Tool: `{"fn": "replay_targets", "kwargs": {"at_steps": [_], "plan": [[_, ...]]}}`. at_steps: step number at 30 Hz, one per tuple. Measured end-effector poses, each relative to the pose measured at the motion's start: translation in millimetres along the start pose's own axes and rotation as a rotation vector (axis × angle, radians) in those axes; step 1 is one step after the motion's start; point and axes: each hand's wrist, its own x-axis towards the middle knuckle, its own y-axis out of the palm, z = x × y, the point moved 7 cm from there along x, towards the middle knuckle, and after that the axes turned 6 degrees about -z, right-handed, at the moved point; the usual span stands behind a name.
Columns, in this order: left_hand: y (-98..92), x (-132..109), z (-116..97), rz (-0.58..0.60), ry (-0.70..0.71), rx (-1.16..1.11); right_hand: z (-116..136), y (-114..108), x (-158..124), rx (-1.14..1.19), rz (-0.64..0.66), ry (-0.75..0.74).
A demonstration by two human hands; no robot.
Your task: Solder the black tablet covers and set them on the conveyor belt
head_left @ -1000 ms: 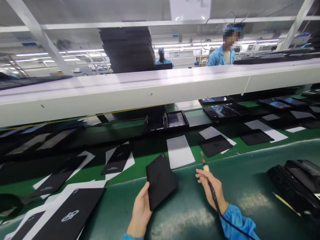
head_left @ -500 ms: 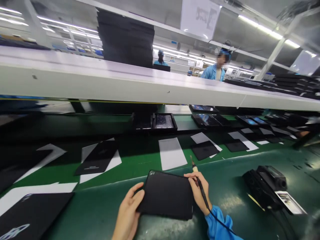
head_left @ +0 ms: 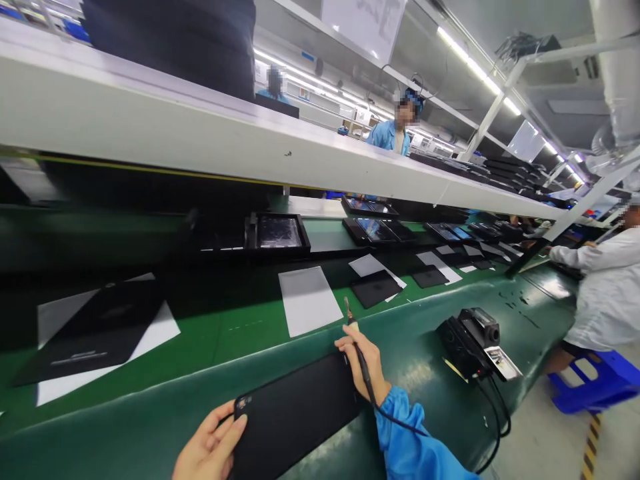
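Black tablet (head_left: 295,417): where does it sit?

Low in the view, around 6 o'clock, over the dark green bench (head_left: 425,393), its long side angled toward 2 o'clock. A small camera cutout shows at the end nearest the left hand (head_left: 213,447).

And the fingers (head_left: 230,427) on that hand?

Slightly apart, pressed at the tablet's near end. Whether they grip it or only steady it can't be told from this view.

What about the right hand (head_left: 363,363)?

Its fingers (head_left: 350,347) are closed together around a corded soldering iron (head_left: 351,325), with the tip pointing toward 12 o'clock, just clear of the tablet's far edge.

Where could this go wrong?

Mainly at that tip. If the iron is hot and the right hand drops or swings toward 9 o'clock, it could scorch the tablet's black back or the left fingers.

Anything else nearby?

The cable (head_left: 400,427) runs from the right sleeve (head_left: 405,433) toward a black soldering station (head_left: 470,343) at about 3 o'clock. A snag on it could jerk the tip sideways. Also, the tablet overhangs nothing firm if only the left fingers steady it, so a slip could send it onto the bench hard enough to mark it.
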Motion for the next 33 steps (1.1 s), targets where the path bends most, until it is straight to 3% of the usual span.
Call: {"fn": "replay_targets", "kwargs": {"at_steps": [5,8,13,17,20,33], "plan": [[4.3,-4.3,3.0,0.051,0.004,-0.064,-2.1,-12.0,-2.7,0.116,-0.155,0.150],[8.5,-12.3,3.9,0.050,0.079,-0.120,4.1,-21.2,-7.7,0.217,-0.210,0.234],[18.3,-21.5,6.7,0.099,0.177,-0.184,18.5,-14.6,-22.8,0.284,-0.033,0.290],[19.3,-22.0,12.0,0.105,0.174,-0.207,56.9,8.5,-32.9,0.125,0.228,0.016],[19.7,-21.9,13.5,0.112,0.183,-0.201,74.3,22.6,-36.6,0.148,0.340,-0.072],[17.1,-18.9,14.7,0.106,0.247,-0.168,75.7,37.0,-45.6,0.131,0.481,-0.140]]}}
